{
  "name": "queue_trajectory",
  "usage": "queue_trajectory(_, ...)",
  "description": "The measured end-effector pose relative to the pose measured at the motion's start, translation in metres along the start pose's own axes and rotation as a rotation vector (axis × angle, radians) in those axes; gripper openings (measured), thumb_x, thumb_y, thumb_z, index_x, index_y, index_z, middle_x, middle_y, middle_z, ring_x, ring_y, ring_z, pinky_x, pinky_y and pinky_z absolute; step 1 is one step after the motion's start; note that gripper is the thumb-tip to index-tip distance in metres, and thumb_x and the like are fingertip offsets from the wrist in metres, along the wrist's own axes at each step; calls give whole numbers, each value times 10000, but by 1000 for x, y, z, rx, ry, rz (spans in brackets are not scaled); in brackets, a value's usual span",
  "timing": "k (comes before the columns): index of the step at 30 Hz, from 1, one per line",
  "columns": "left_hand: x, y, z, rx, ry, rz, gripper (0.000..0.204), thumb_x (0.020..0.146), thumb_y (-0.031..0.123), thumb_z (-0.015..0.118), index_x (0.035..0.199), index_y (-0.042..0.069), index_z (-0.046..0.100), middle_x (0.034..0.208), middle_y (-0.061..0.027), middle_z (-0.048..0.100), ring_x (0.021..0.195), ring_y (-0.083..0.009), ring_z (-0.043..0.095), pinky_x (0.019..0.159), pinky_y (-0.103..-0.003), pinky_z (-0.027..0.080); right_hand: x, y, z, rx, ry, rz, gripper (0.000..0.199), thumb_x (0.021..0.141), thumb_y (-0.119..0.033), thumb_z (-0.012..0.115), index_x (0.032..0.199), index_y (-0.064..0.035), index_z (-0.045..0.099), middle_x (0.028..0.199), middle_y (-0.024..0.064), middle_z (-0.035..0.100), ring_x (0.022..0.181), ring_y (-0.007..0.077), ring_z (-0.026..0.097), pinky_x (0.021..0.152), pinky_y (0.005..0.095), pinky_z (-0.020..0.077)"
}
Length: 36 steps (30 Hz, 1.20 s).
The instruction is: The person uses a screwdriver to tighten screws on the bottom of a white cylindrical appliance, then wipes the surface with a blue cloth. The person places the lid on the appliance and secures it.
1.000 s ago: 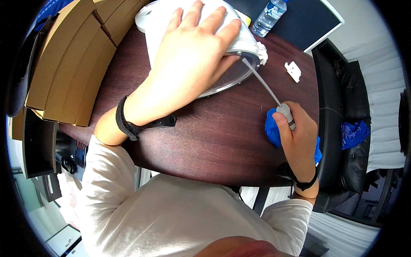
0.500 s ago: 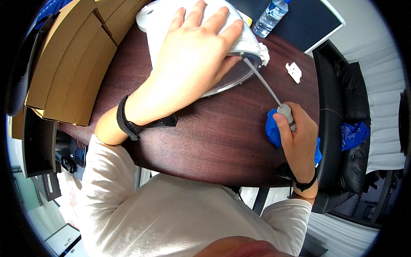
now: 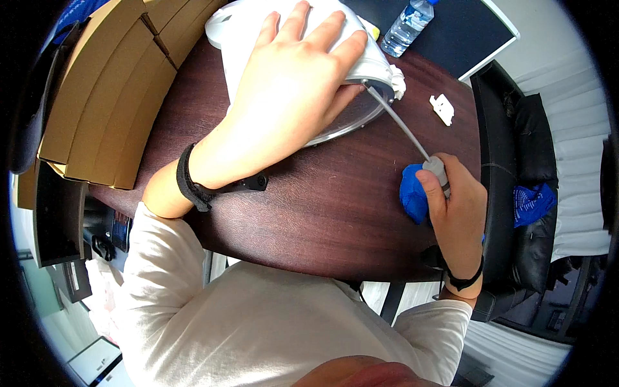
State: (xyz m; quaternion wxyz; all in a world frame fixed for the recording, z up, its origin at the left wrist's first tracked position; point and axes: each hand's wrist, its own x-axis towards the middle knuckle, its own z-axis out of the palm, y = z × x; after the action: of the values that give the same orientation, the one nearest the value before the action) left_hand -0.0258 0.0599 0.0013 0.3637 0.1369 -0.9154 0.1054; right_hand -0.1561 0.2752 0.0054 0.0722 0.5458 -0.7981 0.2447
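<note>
Screwdriver, long, thin, grey-handled (image 3: 412, 138), gripped in my closed right hand (image 3: 459, 216), tip at white domed appliance's (image 3: 258, 45) rim | my left hand (image 3: 293, 87) lies flat, open on it | press firmly, shaft straight.

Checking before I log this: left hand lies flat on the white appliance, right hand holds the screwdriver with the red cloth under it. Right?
Not quite. The cloth is blue, not red, as the head view shows. The rest holds: the left hand lies flat on the white appliance, and the right hand holds the screwdriver.
</note>
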Motion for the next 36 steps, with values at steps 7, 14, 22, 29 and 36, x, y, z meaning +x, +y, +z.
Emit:
queue_trajectory(7,-2,2,10,136,27,0,547,738,213,758,1239,98,572,1278,-146,570,1197,-419,506,993,-514,413,5,-13,-13,-112,-53,8,311,846,-288,717,952,-8,634,719,192,650,627,342,664,547,380,503)
queue_trajectory(14,-3,5,9,111,47,-25,553,740,218,761,1243,95,570,1276,-158,570,1192,-432,514,993,-541,414,9,-7,-16,238,-223,107,273,892,-259,679,888,11,637,646,168,609,540,273,629,512,344,463)
queue_trajectory(22,-3,12,1,89,19,-79,548,744,219,757,1243,89,570,1283,-169,560,1198,-445,508,994,-549,410,-3,7,12,1060,-575,473,411,1012,-374,487,997,24,586,594,11,508,432,71,443,387,226,340)
queue_trajectory(29,-6,9,5,74,25,-99,558,748,222,754,1258,100,564,1295,-166,557,1209,-439,503,994,-546,406,-11,6,24,1599,-747,637,492,1023,-439,420,1042,30,570,642,24,529,443,75,453,387,224,342)
queue_trajectory(36,-5,7,6,46,23,-93,539,775,244,735,1267,107,564,1300,-160,560,1214,-438,499,998,-545,402,-6,5,21,470,-149,170,268,951,-260,608,946,7,631,667,93,600,522,191,573,488,293,438)
